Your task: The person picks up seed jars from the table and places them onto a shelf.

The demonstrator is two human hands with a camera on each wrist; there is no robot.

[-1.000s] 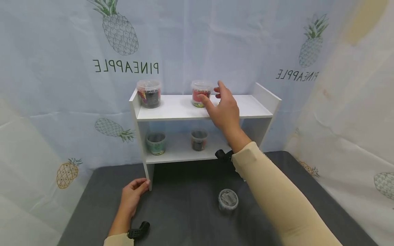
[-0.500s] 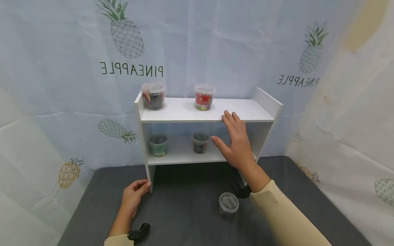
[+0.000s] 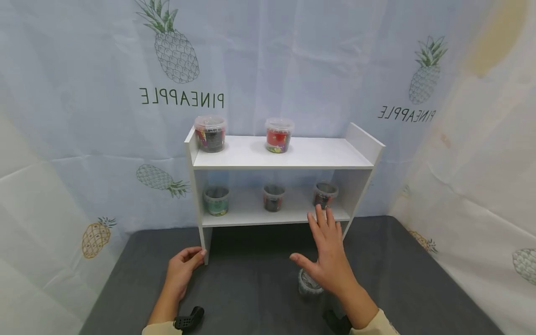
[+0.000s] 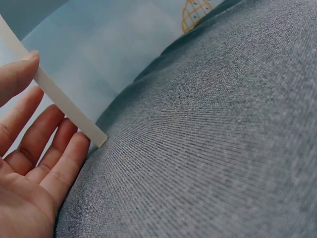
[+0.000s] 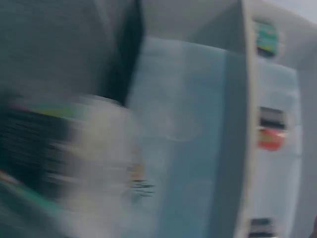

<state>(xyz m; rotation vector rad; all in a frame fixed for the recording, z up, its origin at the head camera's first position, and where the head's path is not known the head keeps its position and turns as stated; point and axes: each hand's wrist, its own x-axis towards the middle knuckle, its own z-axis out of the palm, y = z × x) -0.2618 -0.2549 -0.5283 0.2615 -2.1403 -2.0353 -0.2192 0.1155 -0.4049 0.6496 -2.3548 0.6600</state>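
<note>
A white two-tier shelf (image 3: 243,159) stands on the dark table. My left hand (image 3: 180,272) grips the lower end of its left side panel (image 4: 64,101), thumb on one face and fingers on the other. My right hand (image 3: 331,265) is spread with nothing in it, over a lidded plastic tub (image 3: 309,287) on the table and partly hiding it. Whether it touches the tub I cannot tell. In the right wrist view a tub (image 5: 94,158) looms close and blurred.
On the top board are two lidded tubs, one at the left (image 3: 210,135) and a red one (image 3: 278,136) mid-way. The lower board holds a green tub (image 3: 216,202), a middle tub (image 3: 273,199) and a right tub (image 3: 324,194). A pineapple-print cloth (image 3: 314,56) hangs behind.
My right hand has come away from beside the red tub on the top board, down and toward me to the table tub. My left hand keeps its grip on the shelf panel.
</note>
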